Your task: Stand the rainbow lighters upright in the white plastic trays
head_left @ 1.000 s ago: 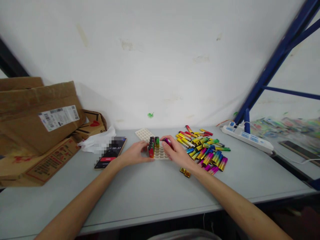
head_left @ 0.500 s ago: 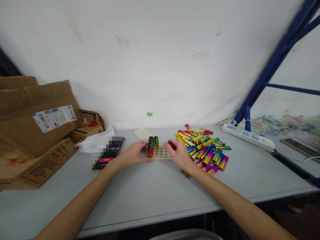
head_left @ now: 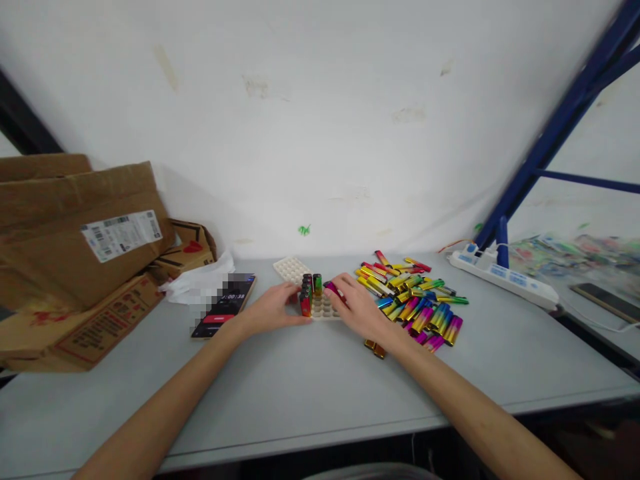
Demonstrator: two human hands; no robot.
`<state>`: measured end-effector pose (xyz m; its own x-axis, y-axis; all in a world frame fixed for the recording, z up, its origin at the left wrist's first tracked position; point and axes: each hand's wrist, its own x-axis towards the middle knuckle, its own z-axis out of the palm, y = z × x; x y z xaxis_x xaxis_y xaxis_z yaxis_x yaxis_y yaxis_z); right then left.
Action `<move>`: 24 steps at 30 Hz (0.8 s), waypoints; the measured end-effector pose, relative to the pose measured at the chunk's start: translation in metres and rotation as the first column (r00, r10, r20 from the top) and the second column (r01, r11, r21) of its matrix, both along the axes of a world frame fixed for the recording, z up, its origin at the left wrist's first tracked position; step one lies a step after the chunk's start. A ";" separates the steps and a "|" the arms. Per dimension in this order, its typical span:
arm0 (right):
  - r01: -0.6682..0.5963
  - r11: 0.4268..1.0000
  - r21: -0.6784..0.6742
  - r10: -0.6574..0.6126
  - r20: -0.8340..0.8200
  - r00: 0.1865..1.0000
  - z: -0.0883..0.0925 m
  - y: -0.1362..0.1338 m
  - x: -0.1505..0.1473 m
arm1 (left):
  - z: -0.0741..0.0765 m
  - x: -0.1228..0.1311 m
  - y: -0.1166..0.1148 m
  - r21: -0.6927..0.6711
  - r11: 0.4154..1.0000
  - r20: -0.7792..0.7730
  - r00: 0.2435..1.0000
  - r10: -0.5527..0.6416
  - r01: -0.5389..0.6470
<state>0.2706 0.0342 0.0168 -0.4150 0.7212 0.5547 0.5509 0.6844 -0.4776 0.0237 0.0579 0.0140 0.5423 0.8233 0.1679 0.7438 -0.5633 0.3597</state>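
A pale tray (head_left: 327, 315) with rows of cavities lies in front of me. Several lighters (head_left: 305, 303) with dark tops stand upright in a row along its left end, and a green one (head_left: 318, 285) stands beside them. My left hand (head_left: 274, 308) holds the tray's left end, thumb at the front corner and fingers toward the back, close against the row. Pinched in my right hand (head_left: 356, 307) is a magenta lighter (head_left: 330, 287), tilted over the tray beside the green one; its lower part is hidden by my fingers.
A loose pile of shiny multicoloured lighters (head_left: 420, 310) spreads to the right. Behind lies a second pale tray (head_left: 291, 269). Leftward are a phone (head_left: 225, 307), a white plastic bag (head_left: 197, 283) and cardboard boxes (head_left: 100, 247). A power strip (head_left: 505, 277) sits at the right.
My right hand has moved left over the tray, bringing the magenta lighter nearer the standing green one. My left hand keeps its place at the tray's end. The view has shifted slightly.
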 end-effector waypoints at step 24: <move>0.189 0.977 0.094 -0.210 0.517 0.830 0.002 0.020 -0.015 | -0.006 -0.002 0.003 -0.012 1.000 0.019 1.000 -0.018 0.018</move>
